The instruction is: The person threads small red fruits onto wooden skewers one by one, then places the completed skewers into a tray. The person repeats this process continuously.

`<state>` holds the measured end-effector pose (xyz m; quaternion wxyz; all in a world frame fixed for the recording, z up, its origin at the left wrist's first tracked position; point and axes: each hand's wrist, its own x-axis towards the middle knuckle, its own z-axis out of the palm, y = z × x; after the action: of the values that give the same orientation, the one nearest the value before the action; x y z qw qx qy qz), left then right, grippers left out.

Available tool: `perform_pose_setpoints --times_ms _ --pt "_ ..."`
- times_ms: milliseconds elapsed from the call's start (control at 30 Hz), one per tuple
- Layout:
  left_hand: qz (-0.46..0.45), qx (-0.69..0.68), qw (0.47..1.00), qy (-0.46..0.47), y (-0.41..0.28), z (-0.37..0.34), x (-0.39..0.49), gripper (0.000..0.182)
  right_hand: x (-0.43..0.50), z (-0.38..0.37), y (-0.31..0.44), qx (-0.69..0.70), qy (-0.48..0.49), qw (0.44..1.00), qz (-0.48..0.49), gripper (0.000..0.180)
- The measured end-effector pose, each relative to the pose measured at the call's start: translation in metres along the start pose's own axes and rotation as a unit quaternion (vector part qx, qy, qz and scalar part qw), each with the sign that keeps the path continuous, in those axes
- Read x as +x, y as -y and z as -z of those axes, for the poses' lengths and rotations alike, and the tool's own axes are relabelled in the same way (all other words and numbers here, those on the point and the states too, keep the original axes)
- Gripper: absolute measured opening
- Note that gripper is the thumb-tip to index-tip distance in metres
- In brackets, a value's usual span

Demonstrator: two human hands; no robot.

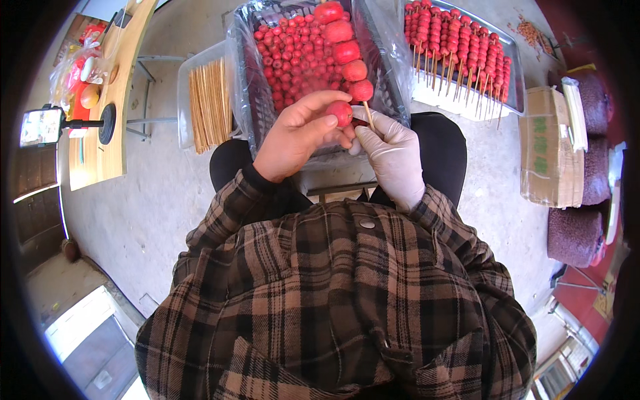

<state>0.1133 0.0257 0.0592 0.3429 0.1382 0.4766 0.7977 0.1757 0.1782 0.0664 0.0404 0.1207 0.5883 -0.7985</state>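
Observation:
Between the thumb and fingers of my bare left hand (300, 135) is a single red hawthorn fruit (339, 113). My right hand (392, 150), in a pale thin glove, grips the lower part of a bamboo skewer (369, 116). Several red fruits (354, 70) are threaded in a row on that skewer, which slants up and away over a plastic-lined dark crate (245, 75). Loose red hawthorn fruits (300, 60) cover much of the crate's bottom. The fruit in my left hand sits just left of the skewer's lowest fruit. Fingers hide part of the crate's near end.
Left of the crate, a clear plastic bin (185, 100) holds many bamboo skewers (210, 105). At the right, a metal tray (517, 75) carries rows of filled skewers (465, 45). A wooden table (117, 100) with a phone on a stand (42, 127) is far left; a cardboard box (550, 150) stands right.

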Motion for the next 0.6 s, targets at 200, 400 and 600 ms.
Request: perform_pose_setpoints --times_ms 200,400,600 --pt "-0.058 0.135 0.989 0.011 -0.008 -0.009 -0.017 0.031 -0.015 -0.012 0.011 -0.033 0.023 0.998 0.047 0.020" --pt "-0.072 0.150 0.986 0.005 -0.007 -0.013 -0.029 0.031 -0.024 -0.021 0.012 -0.006 -0.011 0.998 0.063 0.012" --pt "-0.073 0.132 0.988 0.019 -0.009 -0.015 -0.037 0.031 -0.024 -0.017 0.011 -0.053 0.014 0.996 0.064 0.006"
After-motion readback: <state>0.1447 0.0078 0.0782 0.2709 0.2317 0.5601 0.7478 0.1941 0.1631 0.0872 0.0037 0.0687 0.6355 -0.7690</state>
